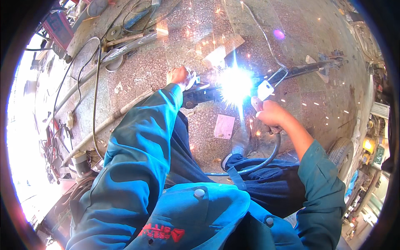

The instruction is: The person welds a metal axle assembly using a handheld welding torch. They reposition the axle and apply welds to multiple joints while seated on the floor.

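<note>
Welds, by the look of it, along a dark steel bar (300,71) lying crosswise in front of the body on the speckled floor (146,62). Grips a welding torch (256,103) in the closed right hand (270,113), with a thick cable (274,154) leaving the fist from below and curving back past the trouser leg (275,173). Aims toward a blinding welding arc (236,85) on the line of the bar, just left of the fist. Cannot make out the torch's tip or the seam through the glare. Reaches forward with the left hand (178,76) to the near side of the bar's left end, fingers curled beside a pale, overlit piece (191,79); cannot tell whether gripping or merely steadying it. Shows also a small pale plate (265,89) between arc and right hand, a thin pale cable (261,29) running down toward the bar, and a pinkish plate (225,126) flat on the floor.

Seems mid-weld, judging by the lit arc and flying sparks (346,111). Calls for a constant torch angle and slow, even travel, with the left hand steady and well away from the heat. Best to check the bead only after breaking the arc.
</note>
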{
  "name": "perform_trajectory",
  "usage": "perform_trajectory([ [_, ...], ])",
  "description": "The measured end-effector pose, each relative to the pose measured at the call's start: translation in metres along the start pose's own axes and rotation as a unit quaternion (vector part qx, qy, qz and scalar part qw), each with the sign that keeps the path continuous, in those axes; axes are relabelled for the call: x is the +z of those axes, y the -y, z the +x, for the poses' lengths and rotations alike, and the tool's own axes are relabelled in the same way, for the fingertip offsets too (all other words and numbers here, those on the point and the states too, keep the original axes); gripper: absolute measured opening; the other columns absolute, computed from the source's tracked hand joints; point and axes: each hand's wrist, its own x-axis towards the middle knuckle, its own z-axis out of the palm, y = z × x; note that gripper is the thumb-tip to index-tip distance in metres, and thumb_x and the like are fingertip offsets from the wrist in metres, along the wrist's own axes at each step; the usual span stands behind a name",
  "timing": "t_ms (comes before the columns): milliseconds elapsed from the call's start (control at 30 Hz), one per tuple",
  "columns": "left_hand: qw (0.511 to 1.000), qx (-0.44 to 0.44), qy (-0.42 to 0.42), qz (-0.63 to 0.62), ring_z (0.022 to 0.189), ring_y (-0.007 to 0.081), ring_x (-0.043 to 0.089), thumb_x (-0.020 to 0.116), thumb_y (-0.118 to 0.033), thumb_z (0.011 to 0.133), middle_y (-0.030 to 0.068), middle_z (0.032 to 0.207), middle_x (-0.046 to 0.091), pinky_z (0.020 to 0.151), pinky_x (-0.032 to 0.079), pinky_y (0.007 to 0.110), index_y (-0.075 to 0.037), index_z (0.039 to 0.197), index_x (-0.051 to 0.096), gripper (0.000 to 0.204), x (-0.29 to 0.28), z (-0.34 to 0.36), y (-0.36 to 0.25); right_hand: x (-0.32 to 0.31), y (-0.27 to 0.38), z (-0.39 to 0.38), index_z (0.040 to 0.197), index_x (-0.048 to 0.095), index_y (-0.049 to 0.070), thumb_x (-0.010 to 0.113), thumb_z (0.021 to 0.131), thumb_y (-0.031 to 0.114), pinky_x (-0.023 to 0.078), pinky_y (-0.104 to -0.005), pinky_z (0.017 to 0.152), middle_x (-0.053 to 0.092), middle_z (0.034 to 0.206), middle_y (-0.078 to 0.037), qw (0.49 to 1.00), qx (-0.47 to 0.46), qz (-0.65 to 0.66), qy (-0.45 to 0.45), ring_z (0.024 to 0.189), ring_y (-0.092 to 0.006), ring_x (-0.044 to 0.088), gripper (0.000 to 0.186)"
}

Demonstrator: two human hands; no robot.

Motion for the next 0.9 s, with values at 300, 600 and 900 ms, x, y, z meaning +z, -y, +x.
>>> perform_trajectory([
  [300,0.998,-0.019,0.027,-0.044,0.118,0.0486,0.072,0.056,-0.048,0.101,0.0277,0.116,0.079,0.106,0.053,0.058,-0.006,0.109,0.083,0.051,-0.011,-0.004,-0.014,0.001,0.001,0.0,0.088,0.067,-0.01,0.062,0.091,0.011,0.061,-0.0521,0.054,0.072,0.072,-0.021,0.998,0.017,0.055,0.033,0.06,-0.0347,0.075,0.022],
  [600,0.999,-0.028,0.036,-0.018,0.112,0.0428,0.076,0.054,-0.051,0.101,0.0206,0.11,0.082,0.102,0.057,0.055,-0.017,0.102,0.088,0.048,0.0,0.004,-0.004,0.001,0.003,0.0,0.093,0.071,-0.013,0.06,0.092,0.013,0.063,-0.0506,0.057,0.076,0.08,-0.029,0.996,0.035,0.069,0.042,0.065,-0.037,0.078,0.028],
  [900,0.997,-0.037,0.061,-0.02,0.124,0.0411,0.071,0.052,-0.048,0.103,0.0201,0.119,0.082,0.112,0.05,0.052,-0.011,0.107,0.088,0.052,-0.027,-0.011,-0.021,-0.005,0.012,-0.005,0.104,0.074,-0.015,0.064,0.09,0.018,0.064,-0.0528,0.087,0.077,0.1,-0.036,0.999,0.02,0.007,0.033,0.093,-0.0459,0.08,0.038],
])
